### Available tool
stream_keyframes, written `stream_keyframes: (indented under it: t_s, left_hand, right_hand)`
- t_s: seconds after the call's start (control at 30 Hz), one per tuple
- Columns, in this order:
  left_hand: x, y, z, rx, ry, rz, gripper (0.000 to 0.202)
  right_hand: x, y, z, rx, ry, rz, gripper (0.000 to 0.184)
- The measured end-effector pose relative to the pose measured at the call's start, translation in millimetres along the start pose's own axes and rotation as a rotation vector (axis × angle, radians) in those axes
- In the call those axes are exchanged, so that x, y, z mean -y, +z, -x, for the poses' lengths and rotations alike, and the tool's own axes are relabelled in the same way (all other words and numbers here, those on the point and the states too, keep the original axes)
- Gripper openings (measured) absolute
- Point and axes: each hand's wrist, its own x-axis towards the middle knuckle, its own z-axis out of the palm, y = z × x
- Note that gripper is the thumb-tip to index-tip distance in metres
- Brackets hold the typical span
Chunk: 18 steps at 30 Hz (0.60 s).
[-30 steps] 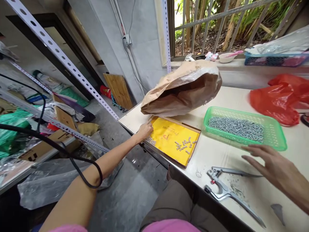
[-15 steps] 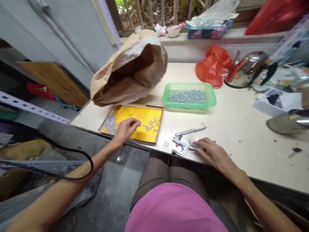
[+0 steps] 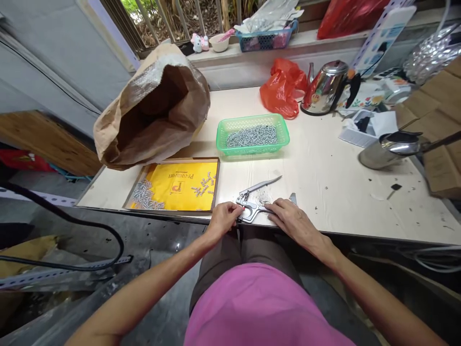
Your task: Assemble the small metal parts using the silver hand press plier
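Hand pliers (image 3: 254, 209) with a spring between the handles and a C-shaped jaw lie at the table's front edge, handles spread. My right hand (image 3: 296, 222) is closed on the lower handle. At the jaw, beside a small red part, my left hand (image 3: 225, 218) pinches with thumb and fingertips; whatever is between them is too small or hidden to make out. To the left, a shallow tray (image 3: 216, 187) lined with yellow holds a pile of small metal pieces (image 3: 146, 196) and a looser scatter (image 3: 204, 186). Behind, a green basket (image 3: 223, 151) contains many small metal pieces (image 3: 254, 136).
An open brown paper bag (image 3: 154, 105) stands behind the tray. A red plastic bag (image 3: 283, 89), a metal kettle (image 3: 326, 89), a white box (image 3: 358, 129) and a metal pitcher (image 3: 382, 151) are at the back and right. A black cable (image 3: 108, 230) loops at left.
My left hand has moved right, from above the tray to the pliers' jaw. My right hand stays at the lower handle. The head view has shifted to the right.
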Motion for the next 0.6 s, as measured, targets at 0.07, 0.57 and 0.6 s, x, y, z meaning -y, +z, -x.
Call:
stream_keyframes:
  t_s: [0.07, 0.57, 0.6]
  left_hand:
    - [-3, -0.1, 1, 0.001, -0.014, -0.034, 0.029]
    - [-8, -3.1, -11, 0.120, -0.169, 0.041, 0.023]
    - [-8, -3.2, -12, 0.124, -0.182, 0.067, 0.022]
  right_hand:
    - [0, 0, 0, -0.002, 0.002, 0.009, 0.027]
    - [-2, -1, -4, 0.012, 0.007, 0.055, 0.029]
    - [-2, -1, -4, 0.013, 0.007, 0.057, 0.029]
